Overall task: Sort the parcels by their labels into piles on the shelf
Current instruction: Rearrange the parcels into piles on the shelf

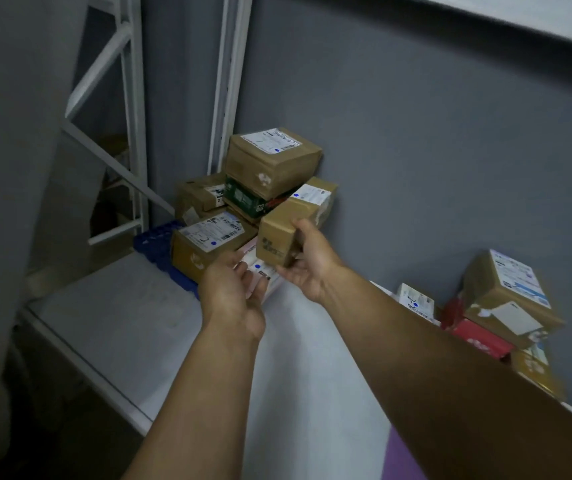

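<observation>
The right hand grips a small brown box by its near end, thumb on top and fingers curled underneath, and holds it tilted against the pile in the corner of the shelf. The left hand is just beside it, with its fingers curled onto the near edge of a flat pale parcel that lies under the held box.

Touching the parcel on the left is a labelled brown box resting on a blue crate. Behind them a green box carries a larger brown box against the grey wall.

Well apart to the right, a second pile shows a brown box on a red parcel.
</observation>
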